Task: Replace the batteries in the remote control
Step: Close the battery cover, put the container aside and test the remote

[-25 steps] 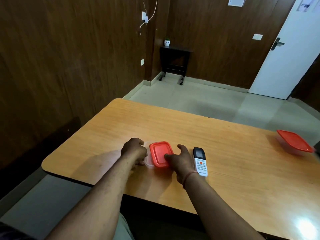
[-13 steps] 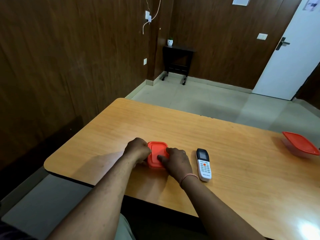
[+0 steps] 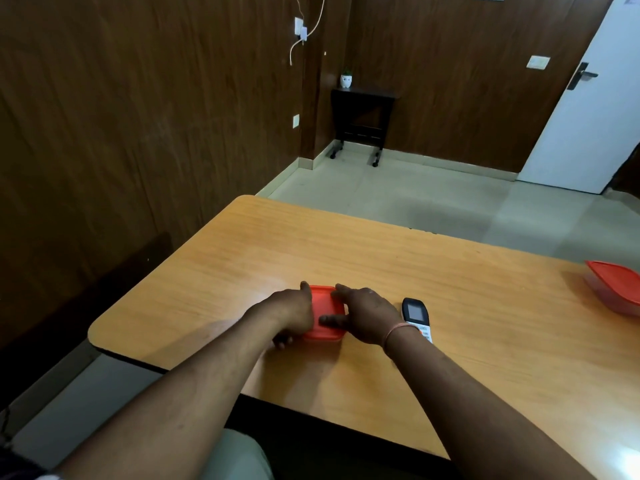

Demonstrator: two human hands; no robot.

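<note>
A small clear box with a red lid sits near the front of the wooden table. My left hand wraps the box's left side, thumb along its far left corner. My right hand lies over the lid's right side, fingers on its top and front edge. The white remote control with a dark screen lies face up just right of my right hand, its lower part hidden behind my wrist. What the box holds is hidden.
A second red-lidded container stands at the table's far right edge. The table's left corner is rounded, with wood-panelled wall close on the left. A dark side table stands in the room's far corner, a white door to the right.
My right hand moved left from beside the remote onto the lid, and both hands have closed in around the box. The box has shifted slightly left, away from the remote.
</note>
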